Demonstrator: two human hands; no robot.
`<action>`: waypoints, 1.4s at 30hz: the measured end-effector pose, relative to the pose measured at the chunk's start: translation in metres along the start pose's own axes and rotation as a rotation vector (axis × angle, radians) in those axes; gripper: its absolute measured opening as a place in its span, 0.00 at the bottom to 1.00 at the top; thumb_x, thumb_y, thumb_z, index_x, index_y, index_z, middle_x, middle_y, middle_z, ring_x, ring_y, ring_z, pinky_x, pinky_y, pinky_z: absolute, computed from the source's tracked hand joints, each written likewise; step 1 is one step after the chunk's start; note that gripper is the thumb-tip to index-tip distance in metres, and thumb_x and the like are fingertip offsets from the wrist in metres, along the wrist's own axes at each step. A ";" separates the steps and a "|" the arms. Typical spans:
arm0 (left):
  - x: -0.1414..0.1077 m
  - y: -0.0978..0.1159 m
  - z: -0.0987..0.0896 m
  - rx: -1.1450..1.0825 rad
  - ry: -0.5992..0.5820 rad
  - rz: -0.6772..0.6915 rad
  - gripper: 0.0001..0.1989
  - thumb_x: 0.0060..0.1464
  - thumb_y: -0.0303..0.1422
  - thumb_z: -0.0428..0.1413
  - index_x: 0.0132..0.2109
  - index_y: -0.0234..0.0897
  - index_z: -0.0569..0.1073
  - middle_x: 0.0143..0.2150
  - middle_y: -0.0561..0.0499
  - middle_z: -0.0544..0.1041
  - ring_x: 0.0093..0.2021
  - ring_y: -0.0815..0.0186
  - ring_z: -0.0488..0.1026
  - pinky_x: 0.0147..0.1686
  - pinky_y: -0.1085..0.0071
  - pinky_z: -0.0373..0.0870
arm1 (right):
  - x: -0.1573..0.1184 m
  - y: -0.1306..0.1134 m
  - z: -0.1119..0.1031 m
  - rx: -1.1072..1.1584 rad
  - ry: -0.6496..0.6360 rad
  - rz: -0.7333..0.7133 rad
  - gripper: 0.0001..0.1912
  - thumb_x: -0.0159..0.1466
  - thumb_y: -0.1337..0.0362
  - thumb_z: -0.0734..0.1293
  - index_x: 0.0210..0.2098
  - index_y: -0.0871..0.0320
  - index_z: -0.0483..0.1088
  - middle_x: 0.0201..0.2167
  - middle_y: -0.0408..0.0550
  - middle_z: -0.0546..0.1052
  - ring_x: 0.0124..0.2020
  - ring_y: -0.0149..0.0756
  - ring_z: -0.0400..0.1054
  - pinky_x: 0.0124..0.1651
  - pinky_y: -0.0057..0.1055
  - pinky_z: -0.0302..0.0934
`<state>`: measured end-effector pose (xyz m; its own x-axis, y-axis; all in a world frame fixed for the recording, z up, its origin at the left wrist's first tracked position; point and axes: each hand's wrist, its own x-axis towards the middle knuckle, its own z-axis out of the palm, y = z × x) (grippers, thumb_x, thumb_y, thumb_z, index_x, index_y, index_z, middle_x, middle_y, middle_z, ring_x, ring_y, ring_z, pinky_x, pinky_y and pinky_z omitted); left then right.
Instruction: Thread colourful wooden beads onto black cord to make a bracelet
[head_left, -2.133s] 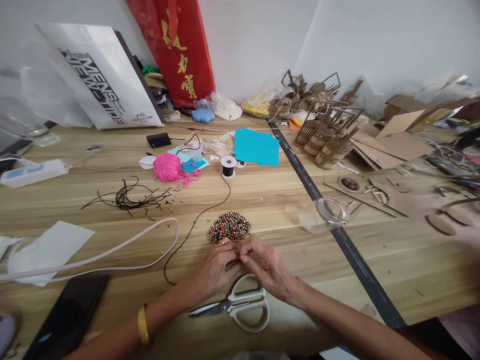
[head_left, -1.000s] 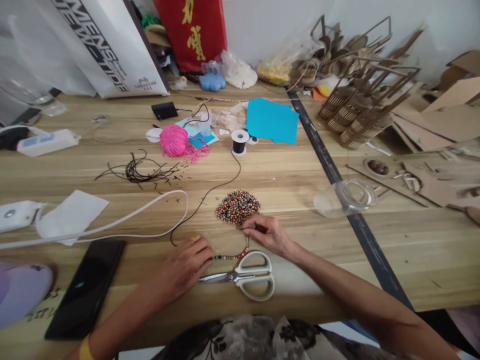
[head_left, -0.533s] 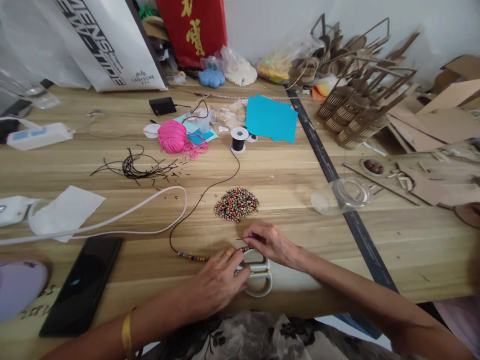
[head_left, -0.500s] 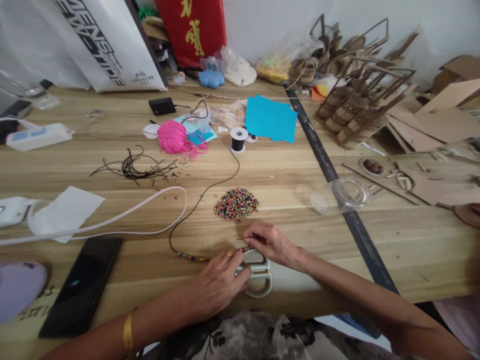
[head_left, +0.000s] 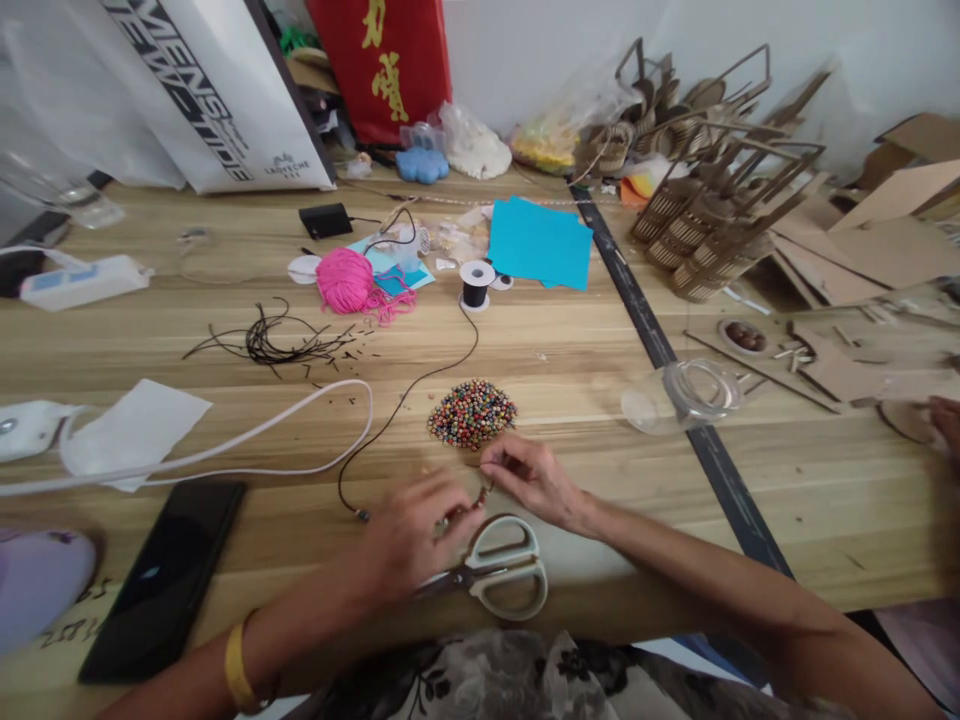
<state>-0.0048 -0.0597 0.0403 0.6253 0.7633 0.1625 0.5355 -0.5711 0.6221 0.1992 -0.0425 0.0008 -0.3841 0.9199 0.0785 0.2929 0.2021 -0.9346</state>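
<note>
Bead pile [head_left: 472,413] = reference, loose multicolored beads on the table [head_left: 585,350]. Right hand [head_left: 536,480] just on the near side of the pile, fingers pinched narrow on the black cord [head_left: 427,377], short free end poking out left of the fingertips. Left hand [head_left: 416,520] near-left of the pile, blurred; fingers curled over the strung beads [head_left: 481,497], can't tell how firmly they grip. Strung section sits on the near side of the pile: some beads show at the left thumb, a few more out past the other side of that hand. From there the cord curves around left of the pile and up to the spool [head_left: 475,290], standing directly beyond it. Scissors [head_left: 474,578] lie nearer the wearer than the pile, handles right, blades partly under the left hand. Pink yarn [head_left: 344,280] beyond-left of the pile, tangled black cord pieces [head_left: 274,340] left, phone [head_left: 161,585] near-left, well apart. Blue sheets [head_left: 540,243] beyond-right, clear container [head_left: 701,390] right. Another person's hand [head_left: 943,420] far right of the pile, at frame edge.
</note>
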 end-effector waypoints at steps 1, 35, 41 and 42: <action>0.007 -0.004 -0.006 -0.039 0.071 -0.089 0.11 0.60 0.34 0.51 0.30 0.36 0.68 0.27 0.53 0.72 0.29 0.69 0.69 0.33 0.73 0.65 | 0.004 0.000 0.000 0.023 0.018 -0.001 0.10 0.66 0.60 0.63 0.33 0.60 0.68 0.25 0.43 0.69 0.27 0.29 0.61 0.30 0.25 0.57; 0.041 -0.040 0.003 -0.284 -0.086 -0.252 0.07 0.54 0.31 0.54 0.30 0.34 0.73 0.26 0.53 0.74 0.27 0.70 0.67 0.28 0.76 0.61 | 0.009 0.010 0.012 0.096 0.084 0.034 0.08 0.62 0.60 0.67 0.34 0.59 0.72 0.25 0.43 0.71 0.27 0.30 0.64 0.29 0.25 0.57; 0.042 -0.036 -0.001 -0.246 -0.106 -0.229 0.06 0.54 0.30 0.54 0.31 0.34 0.74 0.26 0.54 0.74 0.26 0.71 0.67 0.29 0.76 0.61 | 0.008 0.007 0.012 0.124 0.059 0.037 0.07 0.61 0.62 0.67 0.30 0.60 0.71 0.23 0.42 0.69 0.25 0.29 0.61 0.29 0.25 0.55; 0.043 -0.036 -0.002 -0.236 -0.118 -0.228 0.06 0.54 0.30 0.55 0.31 0.34 0.73 0.26 0.54 0.74 0.26 0.71 0.67 0.29 0.76 0.61 | 0.008 0.006 0.011 0.128 0.057 0.039 0.07 0.61 0.62 0.67 0.30 0.60 0.71 0.23 0.42 0.69 0.25 0.29 0.61 0.29 0.25 0.55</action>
<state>0.0018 -0.0061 0.0264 0.5738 0.8149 -0.0822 0.5317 -0.2943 0.7942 0.1880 -0.0376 -0.0078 -0.3236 0.9444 0.0577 0.1906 0.1248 -0.9737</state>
